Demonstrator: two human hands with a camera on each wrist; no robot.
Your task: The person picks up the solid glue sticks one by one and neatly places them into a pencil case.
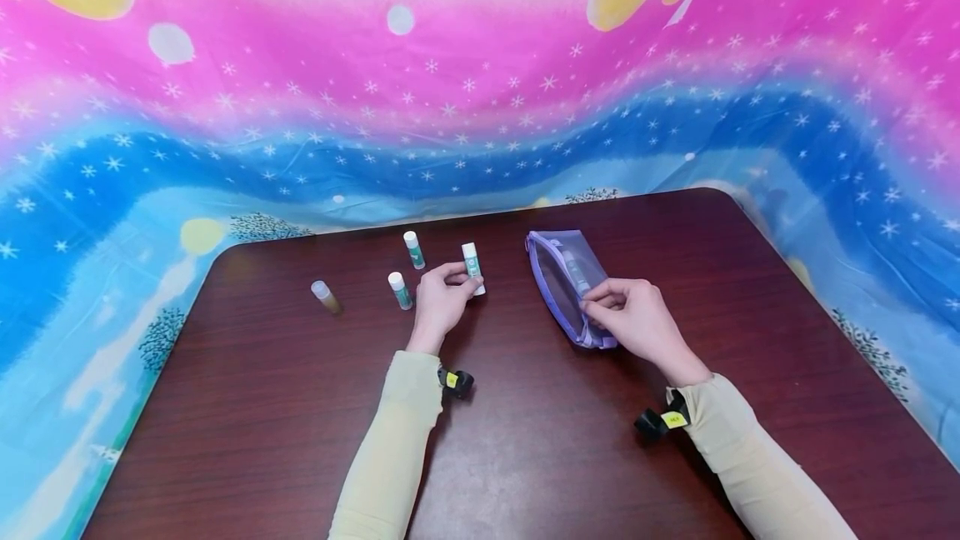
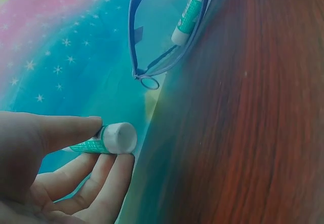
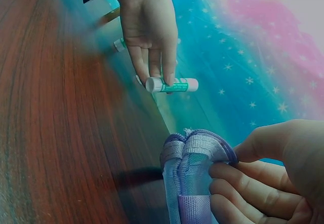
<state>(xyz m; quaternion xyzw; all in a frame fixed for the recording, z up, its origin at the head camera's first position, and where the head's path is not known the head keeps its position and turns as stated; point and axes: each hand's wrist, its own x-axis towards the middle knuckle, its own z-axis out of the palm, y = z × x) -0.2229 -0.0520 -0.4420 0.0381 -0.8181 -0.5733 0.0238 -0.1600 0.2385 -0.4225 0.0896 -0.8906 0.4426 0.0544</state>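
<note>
Between thumb and fingers, my left hand (image 1: 442, 300) pinches a white and green glue stick (image 1: 471, 261), held to the left of a purple mesh zipper pouch (image 1: 537, 277). My right hand (image 1: 633, 315) grips the pouch's near right edge, thumb on one side and curled fingers on the other in the right wrist view. The pouch's mouth gapes toward the left. Inside it lies another glue stick (image 2: 187, 19), seen through the opening in the left wrist view. The held glue stick (image 3: 174, 85) lies crosswise in the left fingers in the right wrist view.
Two more white-capped glue sticks, one farther back (image 1: 414, 250) and one nearer (image 1: 401, 291), stand left of my left hand. Farther left is a tube with a clear cap and brownish body (image 1: 326, 297). The dark wooden table (image 1: 525, 457) meets a patterned cloth backdrop (image 1: 480, 107).
</note>
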